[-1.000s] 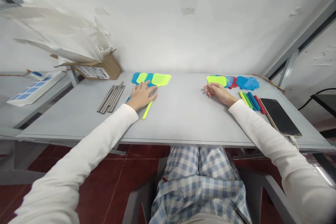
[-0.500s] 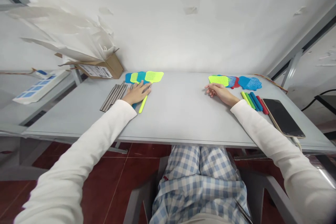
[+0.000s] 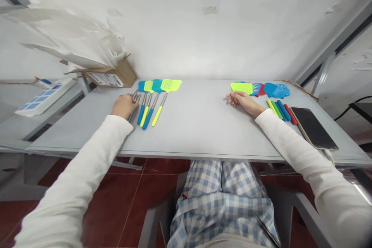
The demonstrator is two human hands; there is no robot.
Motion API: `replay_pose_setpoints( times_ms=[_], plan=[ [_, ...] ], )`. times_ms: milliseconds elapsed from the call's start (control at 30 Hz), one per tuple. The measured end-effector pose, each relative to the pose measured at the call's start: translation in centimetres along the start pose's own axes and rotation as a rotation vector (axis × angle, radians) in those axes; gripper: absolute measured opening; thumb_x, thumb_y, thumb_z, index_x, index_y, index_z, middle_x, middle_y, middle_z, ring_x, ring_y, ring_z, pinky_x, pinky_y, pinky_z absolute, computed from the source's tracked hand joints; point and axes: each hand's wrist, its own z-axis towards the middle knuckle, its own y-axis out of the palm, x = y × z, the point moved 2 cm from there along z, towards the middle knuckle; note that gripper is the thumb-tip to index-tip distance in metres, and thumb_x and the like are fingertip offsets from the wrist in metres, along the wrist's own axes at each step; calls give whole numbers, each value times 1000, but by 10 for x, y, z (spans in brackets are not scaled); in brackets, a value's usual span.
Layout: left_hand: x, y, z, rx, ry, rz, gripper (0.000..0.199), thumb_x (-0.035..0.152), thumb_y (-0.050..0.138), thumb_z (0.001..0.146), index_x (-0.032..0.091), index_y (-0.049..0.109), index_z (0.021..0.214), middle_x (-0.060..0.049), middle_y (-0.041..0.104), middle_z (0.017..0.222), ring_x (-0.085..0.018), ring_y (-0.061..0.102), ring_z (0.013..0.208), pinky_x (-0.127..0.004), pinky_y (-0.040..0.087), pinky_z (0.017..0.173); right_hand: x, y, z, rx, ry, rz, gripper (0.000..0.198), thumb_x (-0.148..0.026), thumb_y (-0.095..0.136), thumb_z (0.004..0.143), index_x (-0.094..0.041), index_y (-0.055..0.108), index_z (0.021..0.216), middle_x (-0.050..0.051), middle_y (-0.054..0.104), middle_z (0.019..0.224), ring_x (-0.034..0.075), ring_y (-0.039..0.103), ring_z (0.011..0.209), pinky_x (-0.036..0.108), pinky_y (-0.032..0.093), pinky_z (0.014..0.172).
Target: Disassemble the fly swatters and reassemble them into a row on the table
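Note:
My left hand (image 3: 124, 106) is closed over the bundle of thin metal rods (image 3: 136, 99) on the left of the table, its fingers curled and partly hidden. Just right of it lie several fly swatters (image 3: 157, 114) side by side, with blue and yellow-green heads and matching grips. My right hand (image 3: 242, 102) rests on the table, palm turned inward, fingers loosely bent and apart, holding nothing. Beyond its fingers are loose swatter heads: a yellow-green one (image 3: 241, 88), a red one (image 3: 262, 90) and a blue hand-shaped one (image 3: 277, 90).
Loose coloured grip tubes (image 3: 281, 111) lie right of my right wrist, beside a phone (image 3: 314, 128) with a cable. An open cardboard box (image 3: 112, 75) stands at the back left. A white wall rises behind the grey table (image 3: 197, 131).
My left hand has moved left from the finished-looking swatters onto the metal rods and its fingers have closed. The swatters' grips are now uncovered. My right hand has stayed in place.

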Motion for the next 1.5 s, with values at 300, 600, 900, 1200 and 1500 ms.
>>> replay_pose_setpoints(
  times_ms=[300, 600, 900, 1200, 1500],
  plan=[
    [25, -18, -11, -51, -141, 115, 21, 34, 64, 77, 19, 52, 69, -8, 64, 73, -29, 63, 96, -33, 46, 81, -16, -7, -4, 246, -128, -248, 20, -36, 53, 91, -21, 65, 87, 7, 65, 79, 18, 56, 71, 34, 49, 69],
    [90, -73, -20, 354, -70, -552, 23, 13, 61, 83, 15, 53, 104, -4, 67, 94, -13, 59, 72, -32, 51, 84, -29, -54, -18, 678, -62, -1310, 28, -24, 52, 93, -2, 69, 97, 33, 61, 113, 44, 51, 117, 57, 41, 88],
    [244, 21, -50, -362, 39, -1726, 5, 12, 56, 92, 14, 59, 89, -1, 63, 81, -11, 67, 73, -33, 54, 89, -57, -44, -42, 378, 504, -1530, 38, 0, 41, 90, 2, 68, 116, 32, 63, 121, 43, 54, 125, 44, 44, 88],
    [285, 78, -47, -578, -138, -1930, 8, 8, 51, 90, 14, 56, 89, -2, 64, 77, -18, 73, 84, -39, 52, 98, -54, -28, -37, 184, 125, -1558, 34, -13, 46, 93, -14, 67, 120, 19, 65, 125, 33, 59, 118, 39, 46, 87],
    [278, 75, -50, -594, -311, -2000, 12, 4, 51, 87, 15, 56, 89, -8, 67, 86, -20, 73, 95, -37, 50, 103, -45, -17, -44, 93, 251, -1521, 41, -41, 50, 97, -8, 59, 120, 25, 70, 105, 36, 68, 98, 38, 45, 73]
  ],
)
